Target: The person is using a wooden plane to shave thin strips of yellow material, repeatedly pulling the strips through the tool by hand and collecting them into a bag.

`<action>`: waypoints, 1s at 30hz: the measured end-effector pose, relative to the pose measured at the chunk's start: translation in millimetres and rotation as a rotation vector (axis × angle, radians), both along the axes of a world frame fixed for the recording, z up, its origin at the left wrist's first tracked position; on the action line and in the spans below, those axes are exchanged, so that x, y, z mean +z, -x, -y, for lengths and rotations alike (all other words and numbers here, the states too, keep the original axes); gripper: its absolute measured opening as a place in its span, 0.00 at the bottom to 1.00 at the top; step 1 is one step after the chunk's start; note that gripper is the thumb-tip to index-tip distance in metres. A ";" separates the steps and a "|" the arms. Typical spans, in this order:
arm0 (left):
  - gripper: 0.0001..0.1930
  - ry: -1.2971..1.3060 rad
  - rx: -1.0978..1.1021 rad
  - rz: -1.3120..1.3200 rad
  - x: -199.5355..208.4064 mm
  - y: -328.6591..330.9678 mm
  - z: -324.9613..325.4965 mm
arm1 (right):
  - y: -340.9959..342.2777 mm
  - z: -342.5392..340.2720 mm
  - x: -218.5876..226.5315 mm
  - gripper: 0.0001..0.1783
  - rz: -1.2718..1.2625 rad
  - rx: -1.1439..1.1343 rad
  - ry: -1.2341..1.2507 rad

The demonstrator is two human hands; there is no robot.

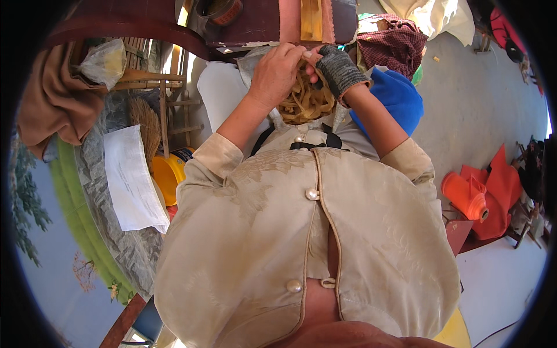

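Observation:
Both my hands meet at the near edge of a dark table [249, 33]. My left hand [275, 74] is bare, its fingers bent and closed at the tips. My right hand [328, 65] wears a grey knitted fingerless glove, with thumb and fingers pinched together beside the left fingertips. What the fingertips hold is too small to make out. Below them, a heap of tan-yellow strips [307, 103] lies in my lap. Just beyond my hands, a yellow-brown strip [311, 21] rests on a pink cloth [289, 22] on the table.
A round metal tin [223, 10] stands on the table's left part. Blue cloth [395, 100] and checked dark-red cloth [393, 46] lie to the right. At left are a wooden stool [156, 76], a straw broom [144, 119] and a yellow bucket [168, 174]. An orange cone-shaped spool [466, 196] lies far right.

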State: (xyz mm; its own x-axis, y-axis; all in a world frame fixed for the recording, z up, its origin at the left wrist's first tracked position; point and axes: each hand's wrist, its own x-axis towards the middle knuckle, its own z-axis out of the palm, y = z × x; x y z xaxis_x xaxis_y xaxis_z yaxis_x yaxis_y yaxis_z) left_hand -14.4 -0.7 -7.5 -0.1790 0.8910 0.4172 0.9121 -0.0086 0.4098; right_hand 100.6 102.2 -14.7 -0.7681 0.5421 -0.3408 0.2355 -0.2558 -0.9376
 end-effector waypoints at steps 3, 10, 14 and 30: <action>0.14 -0.014 -0.057 -0.102 -10.5 14.5 0.8 | -2.6 -2.5 -7.6 0.11 0.131 0.253 -0.280; 0.13 -0.144 -0.142 -0.278 -35.4 59.6 -7.2 | 5.4 15.8 14.7 0.19 0.143 0.269 -0.784; 0.08 -0.116 -0.056 -0.082 -26.2 48.1 -24.1 | 5.5 0.2 18.0 0.22 0.125 0.077 -0.779; 0.07 0.126 0.026 1.199 -14.4 54.0 -74.7 | 19.3 -91.7 -22.4 0.24 0.146 0.007 -1.482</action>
